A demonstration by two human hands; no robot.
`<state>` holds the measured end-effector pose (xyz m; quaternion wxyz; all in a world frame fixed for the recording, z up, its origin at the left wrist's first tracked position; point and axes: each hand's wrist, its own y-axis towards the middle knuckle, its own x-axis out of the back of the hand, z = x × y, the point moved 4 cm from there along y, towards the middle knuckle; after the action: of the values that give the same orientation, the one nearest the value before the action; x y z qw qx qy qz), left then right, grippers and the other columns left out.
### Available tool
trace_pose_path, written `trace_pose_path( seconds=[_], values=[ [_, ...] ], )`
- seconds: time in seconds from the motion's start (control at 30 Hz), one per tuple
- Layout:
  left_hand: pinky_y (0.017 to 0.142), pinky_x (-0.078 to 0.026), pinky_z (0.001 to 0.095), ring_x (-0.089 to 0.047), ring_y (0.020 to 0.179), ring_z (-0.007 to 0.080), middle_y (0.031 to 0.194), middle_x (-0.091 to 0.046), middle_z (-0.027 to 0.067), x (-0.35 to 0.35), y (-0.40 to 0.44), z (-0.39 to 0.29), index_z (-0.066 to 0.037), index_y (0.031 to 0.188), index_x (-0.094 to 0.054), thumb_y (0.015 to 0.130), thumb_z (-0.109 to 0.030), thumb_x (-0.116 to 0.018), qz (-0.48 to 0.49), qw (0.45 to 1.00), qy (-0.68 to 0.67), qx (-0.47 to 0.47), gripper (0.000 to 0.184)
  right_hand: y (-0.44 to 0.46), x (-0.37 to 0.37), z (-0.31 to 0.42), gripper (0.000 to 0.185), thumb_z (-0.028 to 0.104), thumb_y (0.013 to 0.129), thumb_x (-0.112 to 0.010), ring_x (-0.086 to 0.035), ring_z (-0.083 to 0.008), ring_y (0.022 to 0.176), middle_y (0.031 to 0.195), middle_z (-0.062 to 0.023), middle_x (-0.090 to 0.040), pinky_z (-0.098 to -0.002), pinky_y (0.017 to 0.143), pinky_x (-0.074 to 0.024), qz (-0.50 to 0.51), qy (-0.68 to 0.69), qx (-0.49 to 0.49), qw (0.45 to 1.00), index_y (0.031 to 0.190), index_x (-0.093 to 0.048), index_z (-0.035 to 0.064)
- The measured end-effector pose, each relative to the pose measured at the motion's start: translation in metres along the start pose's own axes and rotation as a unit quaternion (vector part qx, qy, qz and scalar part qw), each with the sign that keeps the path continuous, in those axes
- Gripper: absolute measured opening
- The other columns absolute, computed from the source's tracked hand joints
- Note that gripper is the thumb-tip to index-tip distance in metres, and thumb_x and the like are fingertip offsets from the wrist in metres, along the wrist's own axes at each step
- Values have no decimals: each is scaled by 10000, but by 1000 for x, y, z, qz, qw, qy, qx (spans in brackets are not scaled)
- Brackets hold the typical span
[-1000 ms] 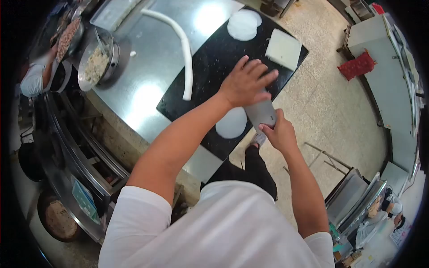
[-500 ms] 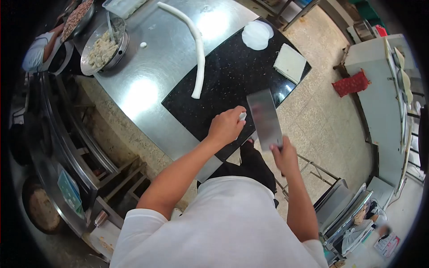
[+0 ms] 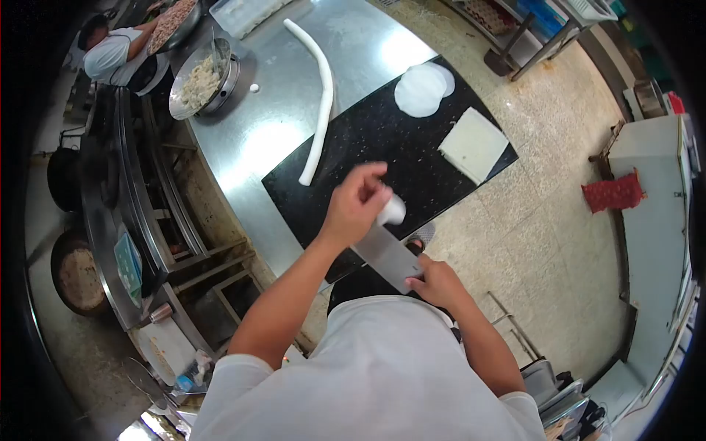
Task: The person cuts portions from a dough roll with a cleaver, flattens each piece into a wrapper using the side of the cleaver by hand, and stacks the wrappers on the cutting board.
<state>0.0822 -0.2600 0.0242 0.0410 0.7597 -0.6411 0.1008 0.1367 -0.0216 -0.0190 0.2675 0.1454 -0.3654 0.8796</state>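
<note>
My right hand (image 3: 439, 284) grips the handle end of a cleaver (image 3: 388, 257), whose broad blade lies low over the near edge of the black board (image 3: 353, 143). At the blade's far end is a small white piece of dough (image 3: 393, 211), smeared by motion. Just beside it is my left hand (image 3: 357, 206), fingers bent and thumb apart from the index finger. A long white dough rope (image 3: 321, 110) runs from the steel table onto the board. Thin round white wrappers (image 3: 421, 90) overlap at the board's far end, near a square whitish slab (image 3: 474, 145).
On the steel table (image 3: 276, 143) stand a metal bowl of pale filling (image 3: 198, 87), a white tub (image 3: 246, 15) and a small dough bit (image 3: 254, 88). Another person (image 3: 121, 55) is at far left by a pan of reddish-brown food (image 3: 173, 26). Stove units line the left.
The cleaver has swung left and down, its blade now beside the dough piece near my left hand. My left hand has loosened from the dough. The view has shifted.
</note>
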Motion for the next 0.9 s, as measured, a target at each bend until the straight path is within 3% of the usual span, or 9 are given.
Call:
trace_pose_path(
  seconds=[0.23,0.3,0.33,0.43,0.57,0.63,0.7,0.8,0.9],
  values=[
    [897,-549,336,-646,1074,203,1242,-621,113,-27,139,27,-31,1482,-477,975,-166,-672,-116,965,-200,125,560,-44,79,-41,300,190,884,-787,-753,-375,837,924,-245,-746,-405,692,-564,-169,99,0,981,1007,-611,-20],
    [1011,-519,390,-587,1282,283,1435,-551,191,-16,138,28,-41,1534,-434,968,-198,-681,-101,978,182,2,637,-44,91,-40,275,203,921,-764,-736,-259,731,830,-154,-741,-344,653,-546,-203,105,38,973,1022,-626,-12],
    [1083,-477,422,-510,1394,344,1525,-476,246,-10,125,27,-57,1549,-422,943,-215,-712,-80,970,218,-71,689,-40,96,-42,252,213,945,-744,-692,-209,687,792,-110,-706,-318,630,-526,-235,184,43,953,1015,-630,-1],
    [1078,-467,448,-539,1335,365,1492,-491,230,21,63,28,-74,1496,-502,901,-243,-769,-97,920,337,-173,674,2,95,-44,224,255,1028,-646,-569,-113,607,744,-16,-584,-276,564,-467,-297,342,118,884,1020,-620,32],
    [1015,-463,477,-572,1197,371,1282,-608,188,81,-11,44,-47,1273,-637,829,-276,-845,-263,838,454,-152,541,65,76,-56,202,266,1063,-567,-554,-130,574,761,-19,-559,-282,528,-467,-323,544,-21,774,1065,-555,64],
    [978,-470,474,-588,1141,370,1190,-654,172,111,-21,70,-36,1203,-649,809,-289,-862,-249,867,431,-5,514,68,65,-43,166,245,1064,-552,-542,-133,551,740,-22,-547,-286,505,-478,-298,582,-115,748,1060,-513,84],
    [924,-481,475,-624,1029,363,1083,-687,153,119,-14,77,-34,1110,-669,811,-289,-859,-213,888,400,-75,436,55,56,-22,139,210,1056,-553,-533,-124,537,731,-23,-544,-282,488,-468,-298,584,-112,747,1081,-521,77],
    [841,-495,470,-630,952,352,989,-672,117,123,1,84,-66,1058,-650,811,-241,-844,-182,911,350,-119,359,41,29,9,106,136,1032,-565,-513,-109,512,731,-5,-552,-265,467,-434,-311,415,-93,850,1112,-550,68],
    [799,-512,466,-639,899,358,943,-656,117,133,2,87,-65,1004,-630,801,-193,-842,-215,921,286,-156,320,41,9,79,141,114,1001,-578,-685,-308,634,796,-161,-646,-393,550,-531,-276,51,-25,960,1118,-555,38]
  ],
)
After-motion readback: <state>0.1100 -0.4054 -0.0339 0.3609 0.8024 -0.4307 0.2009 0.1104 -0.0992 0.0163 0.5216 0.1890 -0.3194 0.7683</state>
